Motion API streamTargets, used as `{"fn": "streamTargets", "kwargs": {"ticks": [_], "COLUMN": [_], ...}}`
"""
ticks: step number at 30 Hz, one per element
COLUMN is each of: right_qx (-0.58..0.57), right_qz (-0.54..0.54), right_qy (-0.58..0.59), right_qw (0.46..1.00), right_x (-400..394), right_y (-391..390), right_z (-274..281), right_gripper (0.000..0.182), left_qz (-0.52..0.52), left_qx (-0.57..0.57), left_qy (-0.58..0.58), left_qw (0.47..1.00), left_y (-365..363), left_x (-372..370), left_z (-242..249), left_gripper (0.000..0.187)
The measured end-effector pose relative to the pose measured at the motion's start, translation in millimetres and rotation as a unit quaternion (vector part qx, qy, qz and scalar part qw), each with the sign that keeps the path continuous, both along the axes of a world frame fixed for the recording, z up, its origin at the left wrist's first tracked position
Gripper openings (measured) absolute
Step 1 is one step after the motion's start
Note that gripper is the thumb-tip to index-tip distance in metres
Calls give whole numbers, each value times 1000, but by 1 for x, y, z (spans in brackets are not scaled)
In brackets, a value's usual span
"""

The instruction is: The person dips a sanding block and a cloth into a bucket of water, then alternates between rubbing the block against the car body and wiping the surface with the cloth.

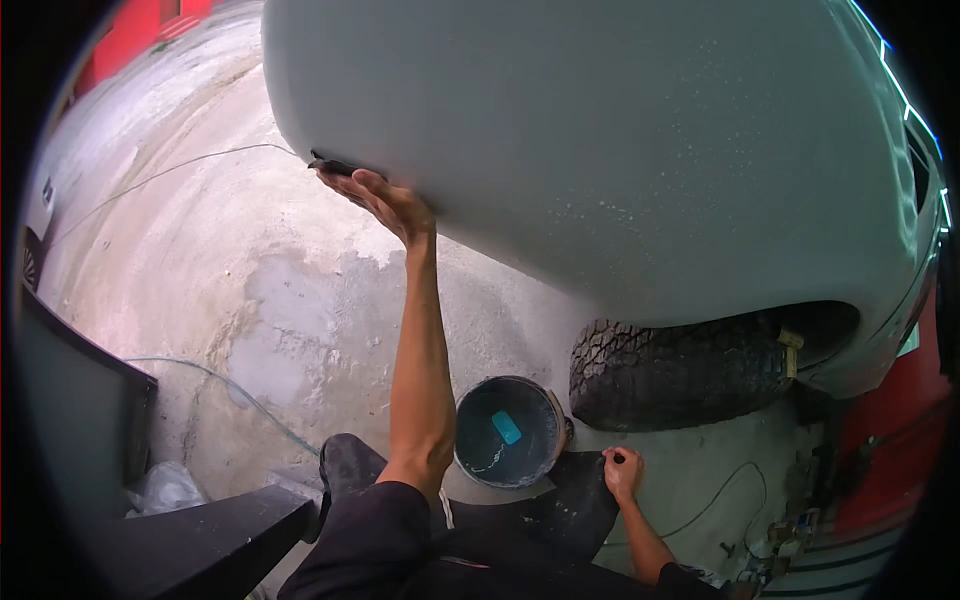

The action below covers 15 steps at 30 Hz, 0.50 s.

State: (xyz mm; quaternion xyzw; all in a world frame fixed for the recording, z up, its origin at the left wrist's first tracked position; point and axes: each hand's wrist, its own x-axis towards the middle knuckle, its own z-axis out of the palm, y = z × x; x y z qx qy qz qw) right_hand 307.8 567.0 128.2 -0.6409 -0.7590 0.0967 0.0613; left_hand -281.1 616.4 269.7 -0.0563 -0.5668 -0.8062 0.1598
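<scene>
My left hand [392,205] reaches up and presses a thin black piece of sandpaper [338,166] against the lower left edge of a grey car body panel [480,110]. The palm covers part of the sheet. My right hand [624,474] is closed and rests by my right knee, with a small dark end showing in the fist; I cannot tell what it is. Between my legs stands a dark bucket [468,467] with a turquoise block [506,428] inside. Water drops dot the panel's right half.
A black tyre [680,375] sits under the wheel arch, right of the bucket. At lower left are a dark beam [225,535] and a clear plastic bag [170,488]. A thin hose [235,385] crosses the concrete floor. Tools and small items [790,540] lie at lower right.
</scene>
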Motion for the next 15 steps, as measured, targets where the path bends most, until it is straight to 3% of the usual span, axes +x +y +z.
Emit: {"fn": "streamTargets", "kwargs": {"ticks": [1,3,5,9,12,15], "right_qx": [-23,15,10,-10,-5,8], "right_qz": [13,59,71,23,-14,57], "right_qy": [9,-15,-41,36,-26,-39], "right_qw": [1000,998,997,999,1000,998], "right_x": [-11,-22,-39,-9,-9,-41], "right_y": [2,14,14,9,2,7], "right_z": [3,-19,-15,-12,-12,-12], "right_gripper": [18,21,21,23,23,23], "left_qz": [2,9,-14,-62,-19,11], "left_qx": [2,-102,-127,2,2,-122], "left_qy": [-7,75,103,-64,-31,131], "left_qw": [1000,992,987,996,999,984], "left_y": [8,46,43,-29,-25,26], "left_x": [27,111,131,-21,-25,102], "left_z": [-3,-37,-50,13,16,-28], "left_gripper": [109,104,105,110,114,106]}}
